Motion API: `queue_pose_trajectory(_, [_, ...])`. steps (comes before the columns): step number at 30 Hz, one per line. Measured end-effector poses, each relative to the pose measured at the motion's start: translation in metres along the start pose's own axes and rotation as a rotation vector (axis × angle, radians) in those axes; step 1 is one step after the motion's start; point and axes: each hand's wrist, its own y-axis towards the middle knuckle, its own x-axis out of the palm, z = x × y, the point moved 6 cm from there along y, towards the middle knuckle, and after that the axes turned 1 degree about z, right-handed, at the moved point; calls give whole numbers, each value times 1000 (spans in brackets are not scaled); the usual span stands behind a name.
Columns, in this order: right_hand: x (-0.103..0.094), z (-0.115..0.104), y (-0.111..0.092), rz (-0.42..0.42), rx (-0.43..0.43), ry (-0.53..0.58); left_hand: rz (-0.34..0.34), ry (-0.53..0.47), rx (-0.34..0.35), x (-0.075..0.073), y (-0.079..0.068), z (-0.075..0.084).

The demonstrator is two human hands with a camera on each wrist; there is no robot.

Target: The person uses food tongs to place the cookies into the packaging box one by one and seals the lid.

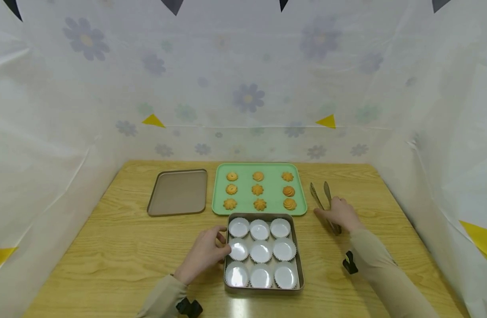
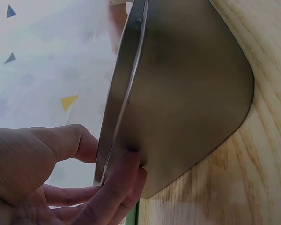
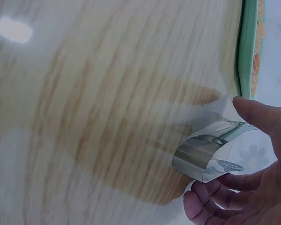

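Observation:
In the head view a deep square baking pan (image 1: 263,291) sits near the table's front, holding rows of white fluted paper cups (image 1: 261,252). My left hand (image 1: 205,251) grips its left side. The left wrist view shows the thumb at the pan's rim and the fingers against the outer wall (image 2: 178,93). To the right, metal tongs (image 1: 316,194) lie with their arms spread. My right hand (image 1: 340,214) is over them, its thumb and fingers on either side. In the right wrist view the thumb stands apart from the tongs' bent end (image 3: 196,152), while fingertips are close to it.
Behind the pan lies a green tray (image 1: 273,190) bearing rows of cookies (image 1: 258,190). A shallow brown tray (image 1: 179,192) is at the back left. White patterned sheets (image 1: 227,57) hang behind and beside the wooden table (image 1: 108,247).

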Motion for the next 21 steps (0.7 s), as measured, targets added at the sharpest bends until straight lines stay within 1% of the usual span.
queue_pose_trajectory(8, [3, -1, 2, 12, 14, 14, 6, 13, -3, 0, 1, -1])
queue_pose_trajectory(13, [1, -3, 2, 30, 1, 9, 5, 6, -6, 1, 1, -2])
queue_pose_trajectory(18, [0, -3, -3, 42, -6, 57, 2, 12, -10, 1, 0, -2])
queue_pose_trajectory(21, [-1, -1, -6, 72, -7, 91, 2, 15, -13, 1, 0, -2])
